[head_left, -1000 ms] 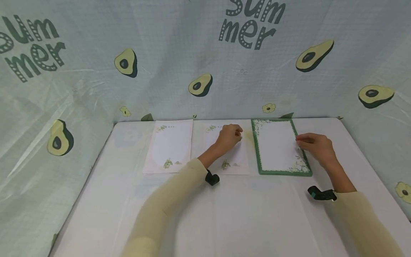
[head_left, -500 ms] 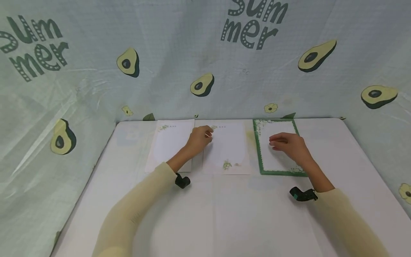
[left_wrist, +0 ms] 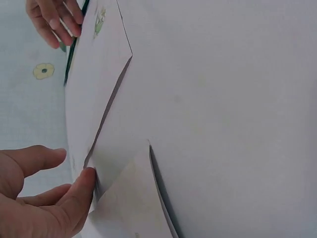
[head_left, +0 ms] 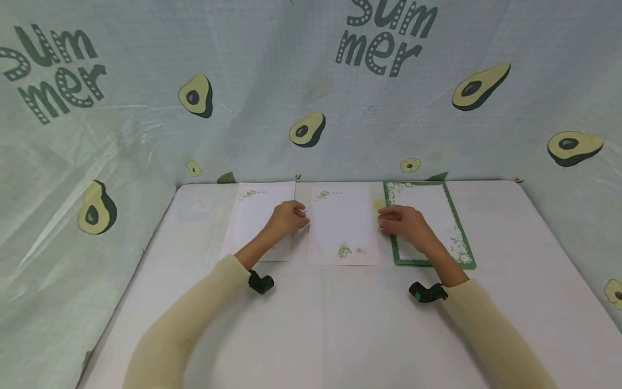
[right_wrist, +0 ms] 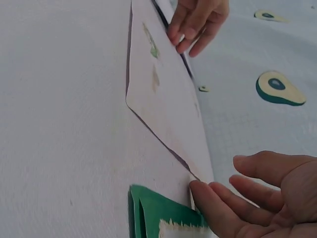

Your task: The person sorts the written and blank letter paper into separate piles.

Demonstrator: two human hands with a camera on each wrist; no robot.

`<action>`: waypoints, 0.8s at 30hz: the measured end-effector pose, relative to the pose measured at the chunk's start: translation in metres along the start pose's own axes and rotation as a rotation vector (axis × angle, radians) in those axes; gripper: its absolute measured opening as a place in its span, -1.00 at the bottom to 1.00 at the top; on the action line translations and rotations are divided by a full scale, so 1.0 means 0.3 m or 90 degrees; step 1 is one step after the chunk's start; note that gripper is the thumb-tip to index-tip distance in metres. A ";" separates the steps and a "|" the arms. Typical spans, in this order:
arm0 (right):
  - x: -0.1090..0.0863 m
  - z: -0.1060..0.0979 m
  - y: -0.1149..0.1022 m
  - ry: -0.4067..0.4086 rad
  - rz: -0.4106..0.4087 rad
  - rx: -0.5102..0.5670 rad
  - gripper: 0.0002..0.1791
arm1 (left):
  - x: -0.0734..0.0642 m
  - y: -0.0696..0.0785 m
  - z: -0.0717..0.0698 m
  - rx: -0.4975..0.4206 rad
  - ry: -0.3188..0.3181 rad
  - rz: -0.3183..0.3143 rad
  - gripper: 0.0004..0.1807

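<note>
Three floral-printed sheets or stacks lie side by side. The middle pink-edged paper (head_left: 342, 221) lies flat between my hands. Beside its left edge, partly over the left paper (head_left: 252, 221), is my left hand (head_left: 286, 217); in the left wrist view its fingers are apart, one fingertip (left_wrist: 88, 176) at the paper's edge. My right hand (head_left: 407, 224) reaches over the green-bordered paper stack (head_left: 459, 243) to the middle paper's right edge. In the right wrist view a fingertip (right_wrist: 200, 191) is at that edge, thumb side apart. Neither hand grips a sheet.
A white-covered table (head_left: 320, 324) spreads under the papers. Behind it hangs a pale curtain (head_left: 243, 140) printed with avocados and lettering, close to the papers' far edges. Dark wrist cameras (head_left: 261, 282) hang below both wrists, just above the tabletop.
My left hand has moved left from over the middle paper to its left edge. My right hand has moved left across the green-bordered stack to the middle paper's right edge.
</note>
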State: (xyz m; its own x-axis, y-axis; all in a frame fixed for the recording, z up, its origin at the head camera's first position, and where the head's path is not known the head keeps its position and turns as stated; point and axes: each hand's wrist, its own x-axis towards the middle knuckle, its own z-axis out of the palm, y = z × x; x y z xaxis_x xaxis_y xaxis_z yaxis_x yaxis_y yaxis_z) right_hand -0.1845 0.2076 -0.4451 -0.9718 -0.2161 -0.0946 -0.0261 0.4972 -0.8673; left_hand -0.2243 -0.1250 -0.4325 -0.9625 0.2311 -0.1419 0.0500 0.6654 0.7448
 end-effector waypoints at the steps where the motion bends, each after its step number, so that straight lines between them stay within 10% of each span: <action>1: 0.006 0.009 -0.004 -0.003 0.017 0.004 -0.51 | -0.001 0.000 0.000 -0.011 -0.004 -0.010 -0.55; 10: 0.058 0.060 -0.050 -0.006 0.151 0.081 -0.49 | -0.006 0.002 0.021 -0.059 0.003 -0.066 -0.63; 24: 0.047 0.069 -0.044 0.016 0.121 0.073 -0.56 | -0.042 0.001 0.045 -0.202 0.039 -0.044 -0.65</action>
State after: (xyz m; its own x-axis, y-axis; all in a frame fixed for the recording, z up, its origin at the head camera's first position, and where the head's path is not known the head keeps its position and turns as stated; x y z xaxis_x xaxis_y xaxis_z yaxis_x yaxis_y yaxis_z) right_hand -0.1930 0.1807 -0.4451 -0.9621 -0.1067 -0.2508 0.1833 0.4278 -0.8851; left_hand -0.2085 -0.1181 -0.4394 -0.9754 0.1443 -0.1665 -0.0917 0.4213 0.9023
